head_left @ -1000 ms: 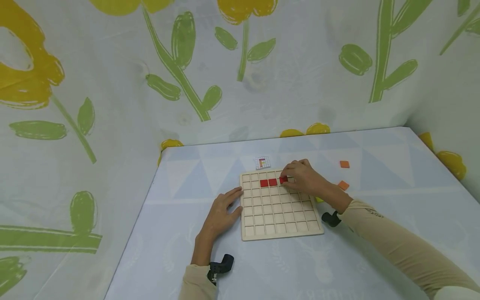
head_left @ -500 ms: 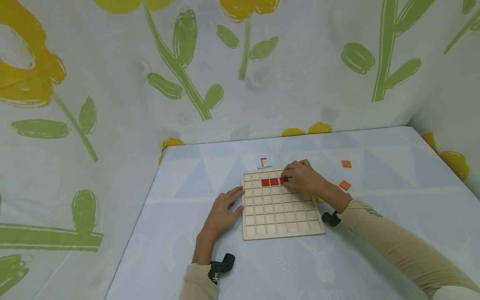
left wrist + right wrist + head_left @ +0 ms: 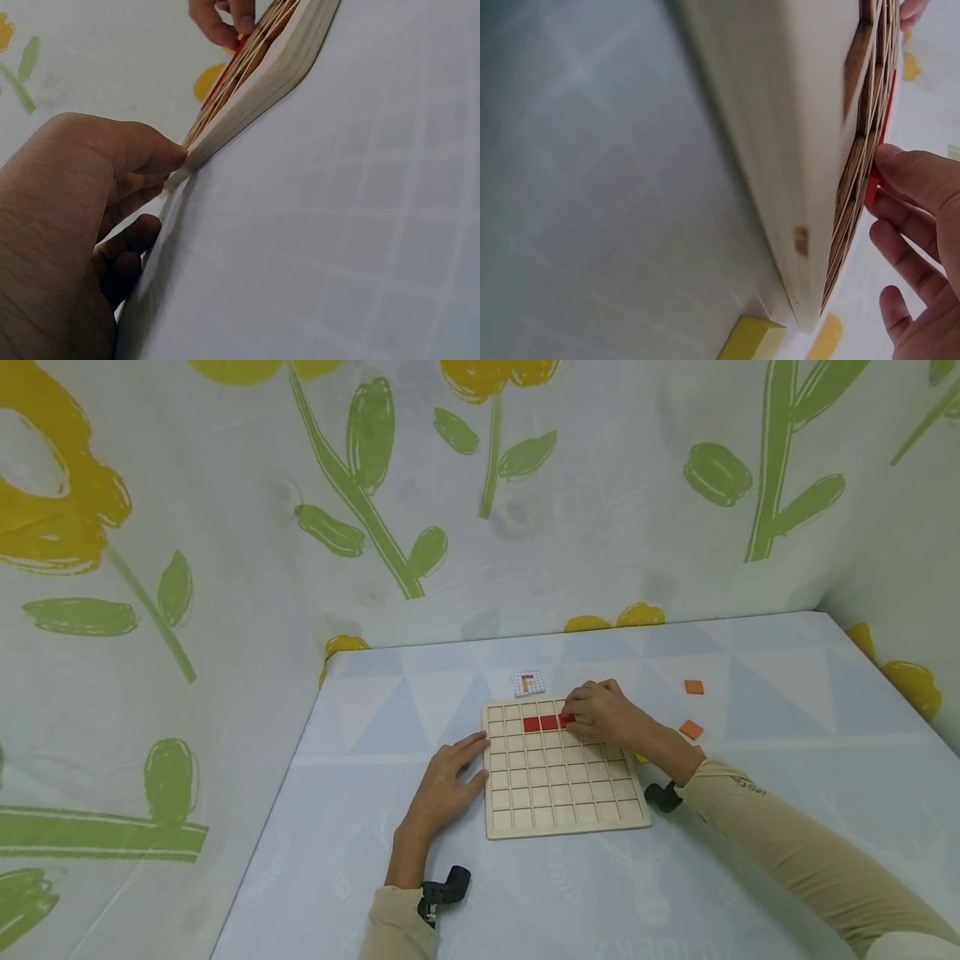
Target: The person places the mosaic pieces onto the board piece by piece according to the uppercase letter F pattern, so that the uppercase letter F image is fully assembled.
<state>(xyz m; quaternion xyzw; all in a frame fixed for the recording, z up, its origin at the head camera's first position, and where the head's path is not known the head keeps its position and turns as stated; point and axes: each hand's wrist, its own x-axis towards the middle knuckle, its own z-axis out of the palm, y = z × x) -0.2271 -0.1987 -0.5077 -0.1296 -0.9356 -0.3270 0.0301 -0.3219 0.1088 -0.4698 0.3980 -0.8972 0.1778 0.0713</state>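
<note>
A square wooden grid board lies on the table. Two red square tiles, a left one and a right one, sit side by side in cells of its second row. To their right, my right hand pinches a third red tile between thumb and finger at the board's surface; the fingers partly cover it. The right wrist view shows the other fingers spread loosely. My left hand touches the board's left edge with thumb and fingertips, its fingers loosely extended, as the left wrist view also shows.
A small card printed with a coloured grid pattern lies behind the board. Orange tiles, one farther back and one nearer, lie to the right. A yellow-green piece lies beside the board's right edge, partly under my right forearm.
The head view has shifted slightly. My right hand stays at the same cell with the third red tile, and my left hand keeps its place at the board's edge.
</note>
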